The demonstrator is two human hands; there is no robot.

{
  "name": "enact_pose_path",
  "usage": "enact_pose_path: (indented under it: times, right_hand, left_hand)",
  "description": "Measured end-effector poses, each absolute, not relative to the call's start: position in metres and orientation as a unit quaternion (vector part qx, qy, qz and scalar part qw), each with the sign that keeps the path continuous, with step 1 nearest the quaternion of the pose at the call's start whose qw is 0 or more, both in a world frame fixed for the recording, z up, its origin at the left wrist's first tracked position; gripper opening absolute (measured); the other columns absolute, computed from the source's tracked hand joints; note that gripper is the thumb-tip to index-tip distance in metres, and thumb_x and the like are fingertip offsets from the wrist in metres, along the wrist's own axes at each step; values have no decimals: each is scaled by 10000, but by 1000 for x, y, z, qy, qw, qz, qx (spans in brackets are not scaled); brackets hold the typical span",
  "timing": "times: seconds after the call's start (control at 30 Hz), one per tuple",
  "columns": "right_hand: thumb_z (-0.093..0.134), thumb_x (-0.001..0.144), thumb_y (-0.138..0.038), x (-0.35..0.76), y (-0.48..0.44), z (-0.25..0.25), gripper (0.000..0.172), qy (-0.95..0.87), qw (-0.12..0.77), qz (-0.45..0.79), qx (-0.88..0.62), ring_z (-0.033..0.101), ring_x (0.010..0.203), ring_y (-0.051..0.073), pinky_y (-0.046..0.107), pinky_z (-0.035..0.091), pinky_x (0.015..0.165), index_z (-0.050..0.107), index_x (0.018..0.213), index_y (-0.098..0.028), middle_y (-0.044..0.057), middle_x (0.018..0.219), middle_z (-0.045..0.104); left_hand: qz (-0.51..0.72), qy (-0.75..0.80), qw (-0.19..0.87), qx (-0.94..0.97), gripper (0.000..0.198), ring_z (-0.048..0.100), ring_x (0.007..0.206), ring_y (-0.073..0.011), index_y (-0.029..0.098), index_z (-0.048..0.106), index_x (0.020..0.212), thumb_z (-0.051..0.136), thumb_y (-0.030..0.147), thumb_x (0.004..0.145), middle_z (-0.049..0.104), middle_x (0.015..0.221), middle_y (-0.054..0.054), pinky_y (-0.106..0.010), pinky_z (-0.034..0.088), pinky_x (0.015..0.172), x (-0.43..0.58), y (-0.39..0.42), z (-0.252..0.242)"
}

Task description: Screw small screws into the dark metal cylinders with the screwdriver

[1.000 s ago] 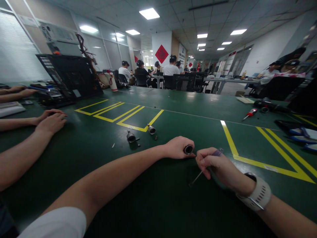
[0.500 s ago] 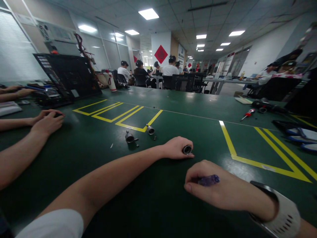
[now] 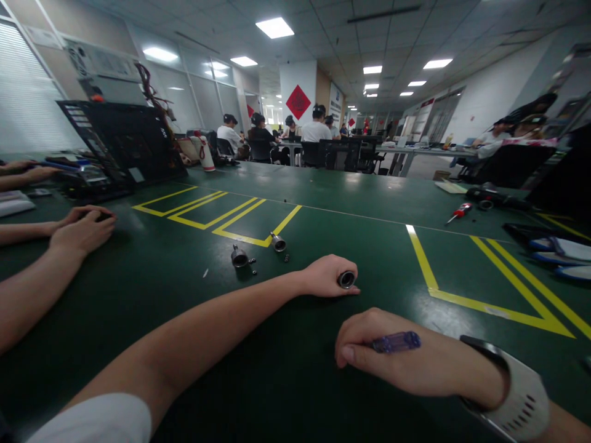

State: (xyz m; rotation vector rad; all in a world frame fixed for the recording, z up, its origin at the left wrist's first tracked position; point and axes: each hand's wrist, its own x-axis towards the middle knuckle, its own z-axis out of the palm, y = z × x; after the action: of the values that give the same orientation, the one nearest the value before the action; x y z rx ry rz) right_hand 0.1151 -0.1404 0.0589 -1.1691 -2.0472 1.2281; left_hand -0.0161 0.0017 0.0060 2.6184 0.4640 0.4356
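Note:
My left hand (image 3: 327, 275) is closed around a hollow metal cylinder (image 3: 346, 280), whose round open end faces me. My right hand (image 3: 388, 351), lower and nearer to me, grips a screwdriver (image 3: 398, 342) with a see-through purple handle; its shaft is hidden by my fingers. The two hands are apart. Beyond my left forearm lie two metal cup-shaped parts with stems, one darker (image 3: 239, 256) and one lighter (image 3: 277, 242). Several tiny nut-like pieces (image 3: 252, 261) are scattered beside them.
Yellow tape (image 3: 508, 312) marks out areas on the green table (image 3: 351, 203). A red-handled screwdriver (image 3: 460, 213) lies at the right, near blue-and-white items (image 3: 566, 251). On the left are another person's hands (image 3: 85, 229) and a black panel (image 3: 133, 144). People sit at tables behind.
My right hand has shifted slightly left and down, and its screwdriver handle has turned nearer to level, with more of it showing. My left hand keeps its hold on the cylinder.

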Motion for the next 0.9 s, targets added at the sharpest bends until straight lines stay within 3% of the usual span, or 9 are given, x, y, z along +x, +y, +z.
enact_pose_path:
  times: [0.1, 0.2, 0.53, 0.67, 0.83, 0.9]
  right_hand:
    - [495, 853, -264, 117, -140, 65, 251, -787, 121, 428, -428, 622, 855, 195, 261, 474, 684, 740, 836, -213, 40, 897, 703]
    - [480, 860, -296, 117, -141, 71, 271, -791, 97, 416, -438, 611, 918, 206, 269, 479, 727, 727, 901, -192, 56, 963, 691]
    - [411, 912, -427, 118, -140, 74, 381, -781, 128, 435, -430, 623, 884, 212, 302, 475, 727, 711, 922, -191, 65, 951, 689]
    - [364, 936, -428, 119, -136, 71, 419, -782, 198, 431, -404, 597, 763, 167, 307, 459, 723, 707, 870, -195, 46, 853, 659]
    - [534, 853, -384, 128, -122, 54, 229, -691, 394, 399, -457, 484, 502, 113, 237, 390, 459, 661, 802, -200, -21, 587, 540]
    - [595, 813, -388, 135, -114, 43, 203, -645, 470, 380, -468, 525, 523, 122, 242, 427, 473, 615, 775, -189, -17, 606, 561]
  left_hand:
    - [154, 171, 224, 947, 235, 491, 653, -96, 150, 533, 721, 650, 350, 761, 520, 686, 27, -199, 354, 595, -16, 2, 6]
    - [158, 169, 223, 947, 232, 490, 649, -95, 148, 534, 723, 652, 345, 761, 516, 681, 29, -199, 355, 596, -16, 2, 5]
    - [164, 192, 244, 936, 239, 497, 663, -102, 157, 521, 777, 675, 336, 737, 525, 711, 31, -207, 355, 594, -16, -1, 8]
    - [198, 222, 278, 913, 342, 492, 679, -107, 162, 487, 848, 716, 356, 685, 534, 767, 26, -211, 362, 587, -16, -1, 7]
    - [239, 207, 290, 903, 276, 476, 698, -108, 150, 509, 796, 708, 303, 682, 525, 765, 20, -224, 386, 635, -16, 3, 4]
    - [259, 187, 296, 900, 301, 492, 721, -116, 143, 532, 796, 729, 330, 666, 531, 769, 13, -231, 398, 661, -16, 4, 3]
